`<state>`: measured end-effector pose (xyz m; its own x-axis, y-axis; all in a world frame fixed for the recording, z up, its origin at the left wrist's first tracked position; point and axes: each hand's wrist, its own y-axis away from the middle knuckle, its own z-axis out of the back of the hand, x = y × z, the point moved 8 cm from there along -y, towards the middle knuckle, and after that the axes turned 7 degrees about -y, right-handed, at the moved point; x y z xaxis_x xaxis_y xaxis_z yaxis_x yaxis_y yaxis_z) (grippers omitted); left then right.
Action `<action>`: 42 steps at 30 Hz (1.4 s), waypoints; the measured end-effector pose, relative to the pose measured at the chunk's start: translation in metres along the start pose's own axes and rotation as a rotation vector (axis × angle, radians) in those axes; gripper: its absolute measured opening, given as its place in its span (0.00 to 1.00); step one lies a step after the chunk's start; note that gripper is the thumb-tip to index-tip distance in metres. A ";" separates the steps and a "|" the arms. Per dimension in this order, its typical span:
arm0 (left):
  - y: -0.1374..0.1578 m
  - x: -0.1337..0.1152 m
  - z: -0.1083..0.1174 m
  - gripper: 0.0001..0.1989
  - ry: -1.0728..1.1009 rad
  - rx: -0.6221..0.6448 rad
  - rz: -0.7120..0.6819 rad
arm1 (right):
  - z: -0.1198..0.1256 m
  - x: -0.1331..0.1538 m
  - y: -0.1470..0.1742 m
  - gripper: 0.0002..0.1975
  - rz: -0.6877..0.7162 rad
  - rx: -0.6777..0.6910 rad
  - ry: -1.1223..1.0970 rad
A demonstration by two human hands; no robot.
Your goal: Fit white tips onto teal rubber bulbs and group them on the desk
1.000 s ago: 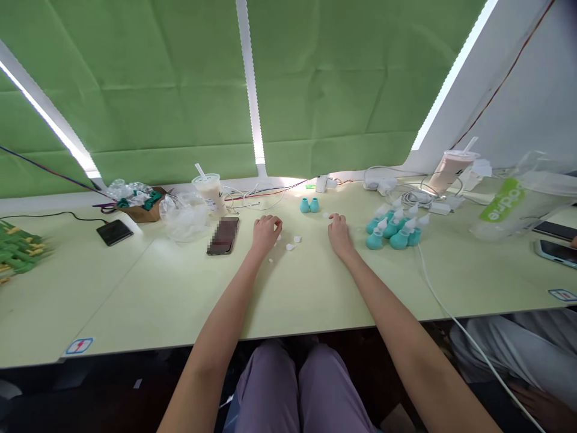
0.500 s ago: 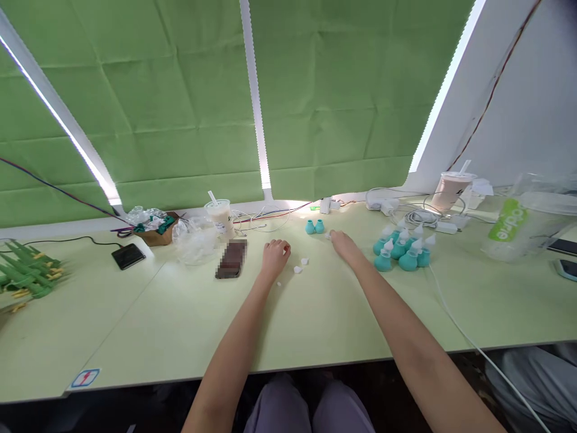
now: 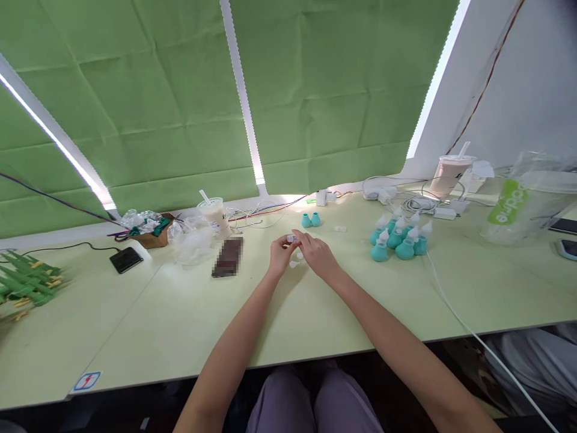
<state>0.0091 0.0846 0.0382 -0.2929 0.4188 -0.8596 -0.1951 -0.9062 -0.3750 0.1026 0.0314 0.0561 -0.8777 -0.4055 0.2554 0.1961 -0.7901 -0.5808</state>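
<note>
Where left hand meets right hand, pale piece pinched between

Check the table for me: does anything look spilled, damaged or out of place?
I see no spill or damage. At the right rear, the pink drink stands among tangled white cables, an awkward spot for a cup. The two teal bottles stand upright.

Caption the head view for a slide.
Two hands hold a small clear piece over a table, pale-tipped teal bulbs grouped at right.
</note>
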 end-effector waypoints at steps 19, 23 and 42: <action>0.005 -0.023 -0.002 0.11 -0.324 0.026 -0.335 | 0.011 -0.053 -0.012 0.16 -0.312 -0.110 -1.059; 0.005 -0.026 0.000 0.11 -0.298 0.014 -0.320 | 0.011 -0.055 -0.011 0.18 -0.315 -0.104 -1.052; 0.006 -0.016 -0.006 0.11 -0.180 0.016 -0.169 | 0.008 -0.057 -0.009 0.13 -0.363 -0.168 -0.893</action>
<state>0.0187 0.0719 0.0475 -0.4168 0.5689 -0.7089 -0.2702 -0.8222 -0.5010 0.1540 0.0576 0.0530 -0.2052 -0.4043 0.8913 -0.1463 -0.8878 -0.4364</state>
